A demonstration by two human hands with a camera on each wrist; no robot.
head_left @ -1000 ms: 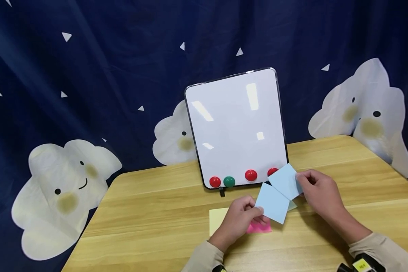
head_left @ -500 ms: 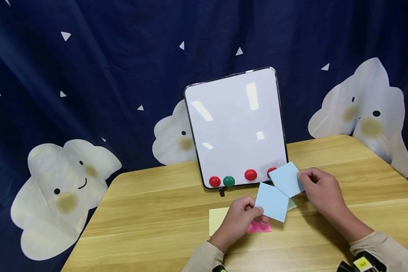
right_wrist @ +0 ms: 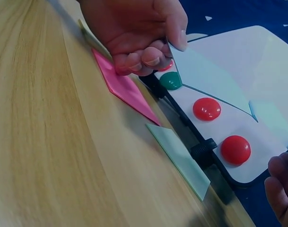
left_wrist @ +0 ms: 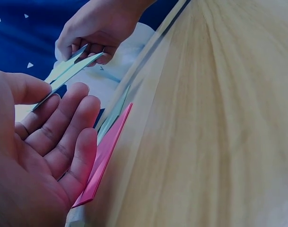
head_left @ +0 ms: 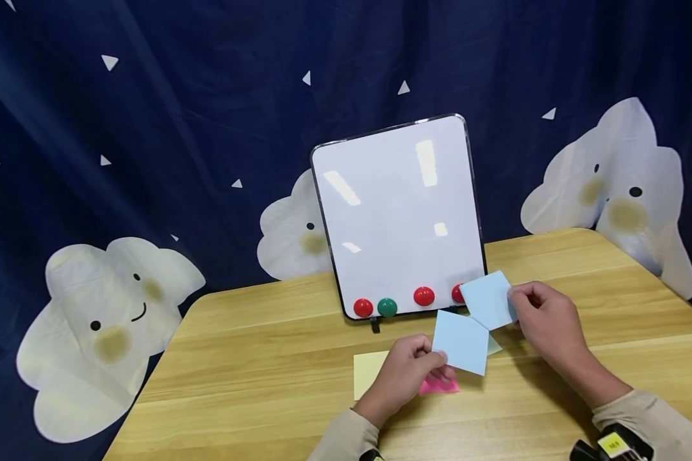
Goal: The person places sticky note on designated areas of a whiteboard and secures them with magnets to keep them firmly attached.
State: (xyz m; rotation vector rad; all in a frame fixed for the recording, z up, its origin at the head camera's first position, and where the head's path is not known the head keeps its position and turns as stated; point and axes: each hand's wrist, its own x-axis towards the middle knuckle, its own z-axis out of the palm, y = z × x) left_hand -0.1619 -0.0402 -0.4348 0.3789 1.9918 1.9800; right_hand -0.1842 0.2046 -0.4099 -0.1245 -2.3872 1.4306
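My left hand (head_left: 403,368) pinches a light blue sticky note (head_left: 461,343) at its lower left corner, between thumb and index finger. The other fingers are loosely curled, as the left wrist view shows. To the right and a little higher, my right hand (head_left: 550,323) pinches a second light blue sticky note (head_left: 489,299) by its right edge. The two notes meet at their near corners in the head view, both above the table. Below the left hand lies a pad of pink sticky notes (right_wrist: 125,92), with a pale green pad (right_wrist: 181,163) beside it.
A small whiteboard (head_left: 400,211) stands behind the hands. Along its bottom edge are round magnets, including a green magnet (head_left: 387,307) and a red magnet (head_left: 423,296). A yellow pad (head_left: 369,371) lies partly behind the left hand on the wooden table (head_left: 254,371).
My right hand has drifted slightly right and up with its blue note, so the two notes overlap less. The left hand has stayed nearly still, its note tilting slightly.
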